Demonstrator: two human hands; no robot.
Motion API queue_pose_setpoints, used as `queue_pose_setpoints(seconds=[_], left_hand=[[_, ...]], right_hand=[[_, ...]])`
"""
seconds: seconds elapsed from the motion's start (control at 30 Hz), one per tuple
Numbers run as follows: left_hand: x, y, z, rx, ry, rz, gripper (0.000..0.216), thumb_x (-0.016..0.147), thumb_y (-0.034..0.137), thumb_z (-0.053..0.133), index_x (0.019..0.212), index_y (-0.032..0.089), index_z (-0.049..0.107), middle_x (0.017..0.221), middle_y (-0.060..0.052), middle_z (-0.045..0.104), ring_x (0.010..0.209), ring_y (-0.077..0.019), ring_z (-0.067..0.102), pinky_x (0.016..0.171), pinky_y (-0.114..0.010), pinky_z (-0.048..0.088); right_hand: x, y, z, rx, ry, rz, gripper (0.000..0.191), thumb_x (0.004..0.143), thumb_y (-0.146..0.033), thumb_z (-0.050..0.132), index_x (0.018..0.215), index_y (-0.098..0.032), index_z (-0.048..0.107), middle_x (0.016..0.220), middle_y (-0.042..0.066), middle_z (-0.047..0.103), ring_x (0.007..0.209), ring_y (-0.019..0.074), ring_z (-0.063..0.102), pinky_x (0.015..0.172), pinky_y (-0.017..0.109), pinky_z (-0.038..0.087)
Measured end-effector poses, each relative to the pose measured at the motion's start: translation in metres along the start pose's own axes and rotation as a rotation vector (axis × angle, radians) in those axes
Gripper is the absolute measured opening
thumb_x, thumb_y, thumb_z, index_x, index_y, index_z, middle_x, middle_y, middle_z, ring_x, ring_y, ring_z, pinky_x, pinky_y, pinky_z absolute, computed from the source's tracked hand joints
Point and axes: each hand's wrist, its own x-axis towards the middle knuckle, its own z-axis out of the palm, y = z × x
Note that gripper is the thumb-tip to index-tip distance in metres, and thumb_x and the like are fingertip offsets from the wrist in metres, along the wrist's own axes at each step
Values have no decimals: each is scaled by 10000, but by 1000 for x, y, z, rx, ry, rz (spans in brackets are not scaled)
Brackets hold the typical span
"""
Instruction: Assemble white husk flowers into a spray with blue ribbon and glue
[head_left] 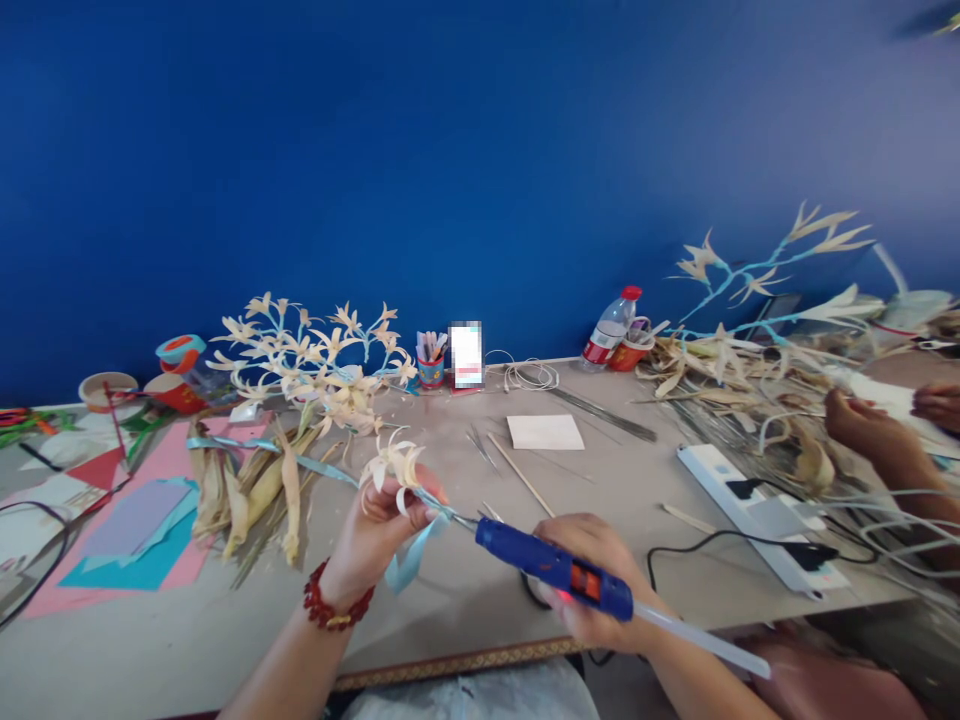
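Observation:
My left hand, with a red bead bracelet on the wrist, is closed around the stem of a cream straw flower wrapped with light blue ribbon. My right hand grips a blue hot glue gun. Its metal nozzle points left at the flower stem beside my left fingers. A clear glue stick sticks out of the gun's back end.
A branch of straw flowers and corn husks lie at left on coloured paper. A white power strip, a water bottle and a pen cup stand on the table. Another person's hands work at right.

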Motion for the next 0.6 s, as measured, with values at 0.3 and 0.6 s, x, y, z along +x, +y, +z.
queue_pose_setpoints(seconds=[0.3,0.6], left_hand=[[-2,6,4,46,54,-57,198,661,342,795,702,162,723,701,-47,648,633,-158,567,579,-257,469],[5,3,5,-29,122,-71,208,615,322,834,693,156,735,676,-30,648,619,-127,558,573,-217,461]], right_hand=[[-7,9,0,-107,111,7,101,779,-287,483,771,-212,549,571,13,582,525,164,572,530,251,428],[-15,92,-21,-637,-30,365,145,864,-323,494,924,-201,543,765,54,674,584,186,616,524,255,347]])
